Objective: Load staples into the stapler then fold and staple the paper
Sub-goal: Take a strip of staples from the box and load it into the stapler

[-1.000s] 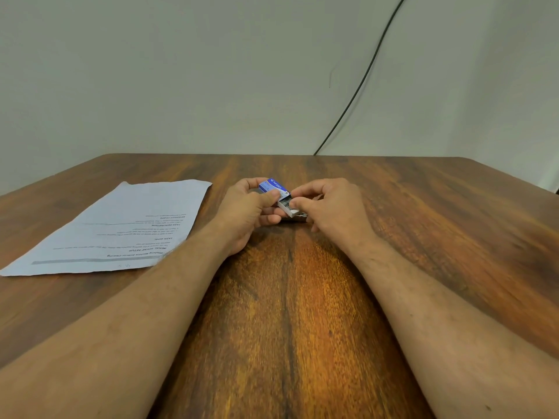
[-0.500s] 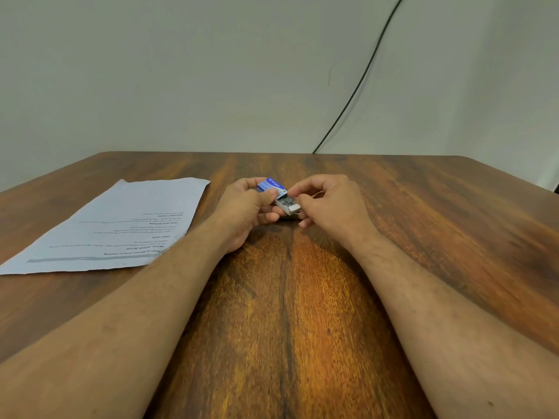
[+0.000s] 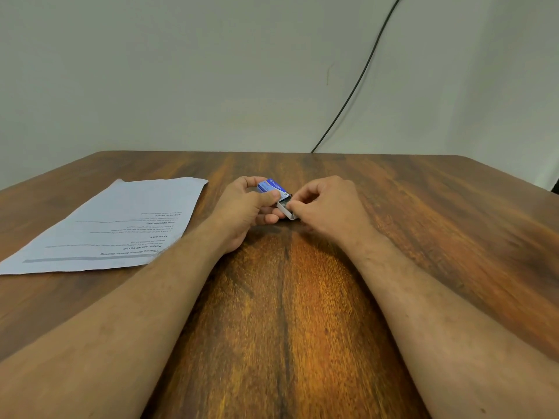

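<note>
At my far left the sheet of paper [image 3: 115,222] lies flat on the wooden table [image 3: 423,237], printed side up, its text upside down to me. Its long axis runs from the near left edge of the table away toward the middle, and its far right corner ends just beside my left hand [image 3: 245,213], not touching it.

My left hand is curled round the small blue staple box [image 3: 271,187], thumb pressed on its top face and fingers wrapped beneath. The box sits between my two hands, raised slightly off the table near its centre. Its long axis slants from far left to near right, with the open end pointing at my right hand.

Out of that open end the white inner tray [image 3: 286,208] stands partly drawn, sloping down toward me and to the right. Something grey and metallic shows in the tray where it meets the blue sleeve; it is too small for me to say whether it is a strip of staples.

My right hand [image 3: 329,207] is curled, its thumb and forefinger pinching the tray's free end, the other fingers folded beneath. Both forearms rest low over the table.

Behind, a black cable [image 3: 357,86] climbs the pale wall [image 3: 181,71] from the table's far edge.
</note>
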